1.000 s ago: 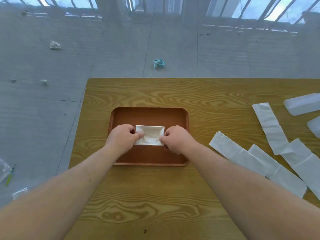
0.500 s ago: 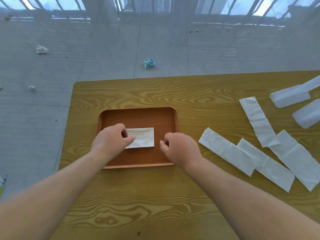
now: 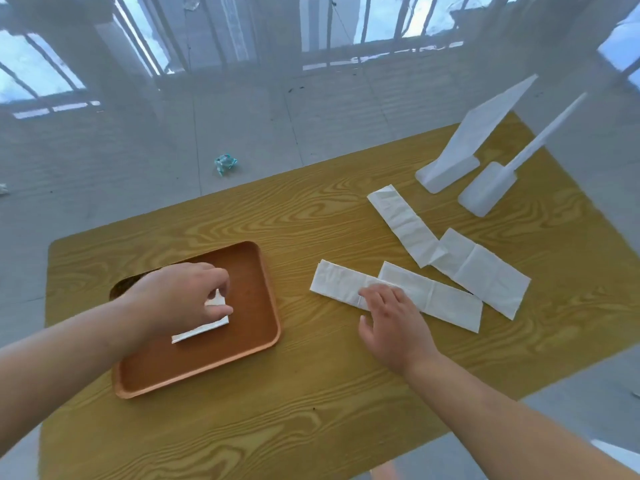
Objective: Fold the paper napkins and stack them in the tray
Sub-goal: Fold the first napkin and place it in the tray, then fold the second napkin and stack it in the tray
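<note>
Left hand (image 3: 180,299) pinching folded napkin (image 3: 202,329) down flat inside wooden tray (image 3: 256,344), prob to keep fold from springing open. Right hand (image 3: 391,317), grip loose and open, resting on nearest unfolded napkin (image 3: 349,284) on surface (image 3: 311,410), lining up next one.

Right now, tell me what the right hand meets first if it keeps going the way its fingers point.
The right hand already has its fingertips on the nearest unfolded napkin strip, so that comes first. Further along lies the overlapping strip; contact height is hard to judge.
</note>
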### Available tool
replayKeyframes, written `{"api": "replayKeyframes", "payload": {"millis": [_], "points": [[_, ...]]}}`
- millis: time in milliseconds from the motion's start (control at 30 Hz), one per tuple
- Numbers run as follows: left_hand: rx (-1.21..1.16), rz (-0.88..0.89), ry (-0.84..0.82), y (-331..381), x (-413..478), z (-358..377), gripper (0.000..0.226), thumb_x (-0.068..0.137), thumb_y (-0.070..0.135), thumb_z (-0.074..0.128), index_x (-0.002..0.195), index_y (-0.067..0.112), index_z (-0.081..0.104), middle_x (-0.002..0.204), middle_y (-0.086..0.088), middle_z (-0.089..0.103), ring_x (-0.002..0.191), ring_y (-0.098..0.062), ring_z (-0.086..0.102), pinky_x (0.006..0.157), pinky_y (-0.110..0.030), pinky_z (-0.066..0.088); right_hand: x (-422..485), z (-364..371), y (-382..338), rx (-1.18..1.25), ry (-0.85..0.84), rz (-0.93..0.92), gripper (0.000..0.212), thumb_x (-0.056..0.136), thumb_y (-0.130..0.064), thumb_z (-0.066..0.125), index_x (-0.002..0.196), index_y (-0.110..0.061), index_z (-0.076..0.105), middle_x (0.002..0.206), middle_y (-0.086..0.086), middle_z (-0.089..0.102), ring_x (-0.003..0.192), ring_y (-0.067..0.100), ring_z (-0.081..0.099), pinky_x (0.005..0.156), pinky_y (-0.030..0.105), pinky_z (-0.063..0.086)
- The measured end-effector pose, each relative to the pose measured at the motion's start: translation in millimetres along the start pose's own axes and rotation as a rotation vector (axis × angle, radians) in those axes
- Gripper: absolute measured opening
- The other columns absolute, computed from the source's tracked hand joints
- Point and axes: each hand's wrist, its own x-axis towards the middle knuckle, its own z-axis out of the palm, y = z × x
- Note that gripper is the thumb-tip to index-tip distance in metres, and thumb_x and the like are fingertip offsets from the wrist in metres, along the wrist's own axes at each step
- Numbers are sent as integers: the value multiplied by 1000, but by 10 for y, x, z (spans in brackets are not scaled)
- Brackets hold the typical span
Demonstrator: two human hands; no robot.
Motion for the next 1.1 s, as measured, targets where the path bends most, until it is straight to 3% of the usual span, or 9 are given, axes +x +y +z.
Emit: {"api": "replayKeyframes", "payload": {"millis": [167, 367, 567, 733, 1000, 1100], "points": [[51, 196, 77, 788, 437, 57, 51, 94, 69, 57, 134, 37, 56, 130, 15, 56, 123, -10, 56, 99, -29, 50, -206, 114, 131, -34, -54, -114, 48, 93, -28, 56, 139, -17, 51, 144, 5, 53, 138, 27, 43, 117, 42, 36], [75, 187, 38, 1283, 743, 359, 80, 89, 71, 63, 153, 29, 42, 151, 5, 48, 138, -19, 47, 111, -37, 46, -380, 234, 155, -21, -124, -256, 55, 95, -22, 50, 149, -15, 43, 156, 10, 43, 148, 31, 31, 125, 42, 21], [-22, 79, 46, 1393, 813, 592, 75, 83, 69, 72, 141, 26, 51, 142, 2, 52, 132, -21, 50, 106, -37, 50, -461, 188, 274, 13, -44, -145, 54, 93, -23, 51, 147, -18, 45, 153, 10, 48, 147, 32, 36, 122, 46, 26], [-154, -20, -1, 1389, 839, 615, 61, 79, 66, 78, 123, 29, 60, 128, 5, 54, 126, -20, 50, 103, -36, 48, -415, 122, 495, -37, -42, -23, 56, 96, -28, 50, 149, -22, 37, 159, 8, 40, 148, 29, 30, 123, 45, 25], [-158, -61, -19, 1368, 742, 653, 57, 74, 65, 83, 111, 31, 57, 114, 8, 62, 108, -18, 57, 85, -33, 49, -283, -71, 684, -15, -13, 103, 51, 95, -31, 54, 144, -20, 44, 156, 9, 42, 148, 29, 31, 122, 45, 27], [-183, -70, -33, 1346, 734, 651, 48, 76, 62, 81, 104, 30, 59, 107, 8, 62, 99, -16, 56, 79, -31, 47, -313, -85, 656, -37, 10, 19, 51, 95, -27, 55, 145, -18, 45, 153, 9, 47, 145, 29, 36, 121, 45, 30]]}}
